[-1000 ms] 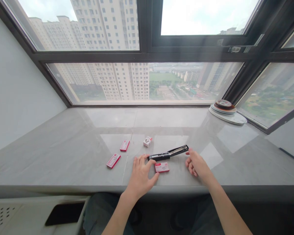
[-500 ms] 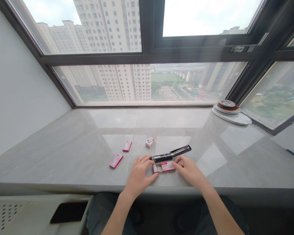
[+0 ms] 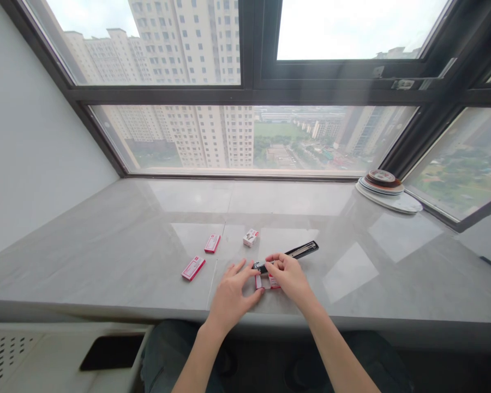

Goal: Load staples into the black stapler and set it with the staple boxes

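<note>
A black stapler [image 3: 305, 250] lies folded wide open on the stone counter, its long arm pointing to the right. Just in front of it is a red-and-white staple box [image 3: 258, 281] with its inner tray slid partly out. My left hand [image 3: 232, 290] grips the box's left end between thumb and forefinger, the fingertips near the stapler's left end. Over the box and the stapler's middle, my right hand [image 3: 289, 279] has its fingers pinched together. Whatever is between them is too small or hidden to tell.
Two flat red-and-white boxes [image 3: 193, 268] [image 3: 212, 243] lie to the left. Behind the stapler stands a small white box [image 3: 251, 238]. A stack of plates [image 3: 387, 192] is in the far right corner by the window. The counter's front edge [image 3: 167, 311] runs close to my wrists.
My right hand has moved left from the staple box's right end to over the box and stapler, covering part of both. My left hand stays at the box's left end.
</note>
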`<state>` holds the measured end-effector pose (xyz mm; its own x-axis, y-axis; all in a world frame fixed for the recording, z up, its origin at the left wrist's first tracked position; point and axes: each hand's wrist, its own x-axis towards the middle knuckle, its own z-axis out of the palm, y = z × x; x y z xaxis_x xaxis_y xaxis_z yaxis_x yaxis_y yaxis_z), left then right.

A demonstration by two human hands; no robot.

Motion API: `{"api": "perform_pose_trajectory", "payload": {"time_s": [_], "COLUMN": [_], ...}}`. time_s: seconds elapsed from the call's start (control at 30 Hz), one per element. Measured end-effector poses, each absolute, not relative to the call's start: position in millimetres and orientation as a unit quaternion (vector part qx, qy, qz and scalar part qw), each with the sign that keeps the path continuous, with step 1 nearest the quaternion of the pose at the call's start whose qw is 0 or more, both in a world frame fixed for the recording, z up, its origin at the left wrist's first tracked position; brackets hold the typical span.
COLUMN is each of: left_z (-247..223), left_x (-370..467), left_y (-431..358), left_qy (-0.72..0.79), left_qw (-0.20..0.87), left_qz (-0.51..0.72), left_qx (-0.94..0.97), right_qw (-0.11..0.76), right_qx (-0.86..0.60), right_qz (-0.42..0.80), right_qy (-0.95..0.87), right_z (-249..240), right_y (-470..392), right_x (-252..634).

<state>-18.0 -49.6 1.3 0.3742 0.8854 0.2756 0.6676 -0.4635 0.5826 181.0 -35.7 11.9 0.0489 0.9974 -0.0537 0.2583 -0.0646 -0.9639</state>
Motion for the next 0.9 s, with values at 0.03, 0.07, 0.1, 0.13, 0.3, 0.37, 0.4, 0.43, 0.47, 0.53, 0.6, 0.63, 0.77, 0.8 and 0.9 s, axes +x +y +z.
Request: {"api": "perform_pose_trajectory", "payload": {"time_s": [0.03,0.07,0.1,0.13,0.3,0.37,0.4,0.43,0.47,0.53,0.6,0.63,0.77,0.8,0.9], "left_z": [2,2,3,4,5,5,4,4,4,3,4,4,8,9,12], "left_x": [-18,-19,-19,-19,-19,-20,-20,-20,-20,-20,-21,-21,-26,-27,-26], "left_y": [-49,-49,-49,-49,-49,-48,-47,-47,-46,-44,-44,-44,-47,-48,-53], "left_qy": [0.482,0.481,0.48,0.48,0.479,0.478,0.479,0.48,0.481,0.481,0.477,0.474,0.466,0.474,0.527], "left_qw": [0.193,0.194,0.196,0.196,0.204,0.213,0.217,0.22,0.223,0.227,0.228,0.228,0.234,0.232,0.208], "left_qz": [0.284,0.283,0.283,0.282,0.285,0.284,0.284,0.284,0.284,0.286,0.289,0.291,0.305,0.313,0.321], "left_qx": [0.806,0.806,0.807,0.807,0.805,0.803,0.802,0.801,0.799,0.798,0.798,0.799,0.797,0.789,0.759], "right_qw": [0.433,0.434,0.427,0.417,0.385,0.359,0.334,0.3,0.265,0.206,0.181,0.178,0.214,0.228,0.239], "right_qx": [-0.575,-0.566,-0.56,-0.558,-0.572,-0.574,-0.573,-0.572,-0.571,-0.574,-0.578,-0.578,-0.586,-0.605,-0.675], "right_qz": [0.451,0.463,0.469,0.465,0.347,0.301,0.28,0.26,0.243,0.219,0.206,0.203,0.214,0.215,0.206], "right_qy": [-0.528,-0.527,-0.533,-0.546,-0.635,-0.672,-0.694,-0.718,-0.738,-0.762,-0.769,-0.77,-0.752,-0.732,-0.667], "right_z": [12,13,15,17,33,40,42,44,45,44,44,44,43,41,31], "right_y": [-34,-33,-32,-31,-35,-42,-45,-49,-53,-59,-63,-65,-73,-75,-81], "right_x": [179,176,174,173,169,171,172,174,175,178,181,183,202,210,231]}}
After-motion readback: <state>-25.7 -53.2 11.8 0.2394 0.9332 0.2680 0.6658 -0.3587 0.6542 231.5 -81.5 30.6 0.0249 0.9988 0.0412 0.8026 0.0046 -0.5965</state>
